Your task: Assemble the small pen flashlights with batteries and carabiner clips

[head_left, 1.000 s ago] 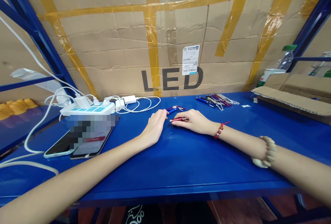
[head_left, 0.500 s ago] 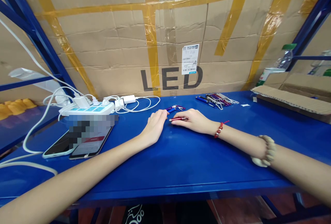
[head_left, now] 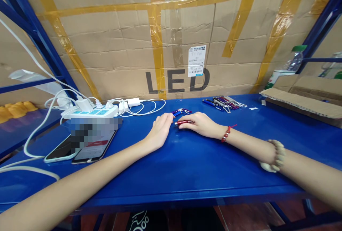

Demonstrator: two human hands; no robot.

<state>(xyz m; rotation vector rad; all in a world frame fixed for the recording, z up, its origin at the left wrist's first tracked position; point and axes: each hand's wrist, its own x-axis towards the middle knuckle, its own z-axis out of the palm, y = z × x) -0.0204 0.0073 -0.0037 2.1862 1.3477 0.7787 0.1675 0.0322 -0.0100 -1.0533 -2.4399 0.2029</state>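
My right hand is closed on a small red metal cylinder, its silver end pointing left, low over the blue table. Left of it, my left hand rests on its edge with fingers together and extended. Just beyond my left fingertips lie blue and purple metal pieces with clips; whether the fingers touch them is hard to tell. Farther back on the right is a pile of several similar blue, red and silver pieces with carabiner clips.
At the left stand a white power strip with cables and two phones. An open cardboard box and a green-capped bottle are at the right. Taped cardboard forms the back.
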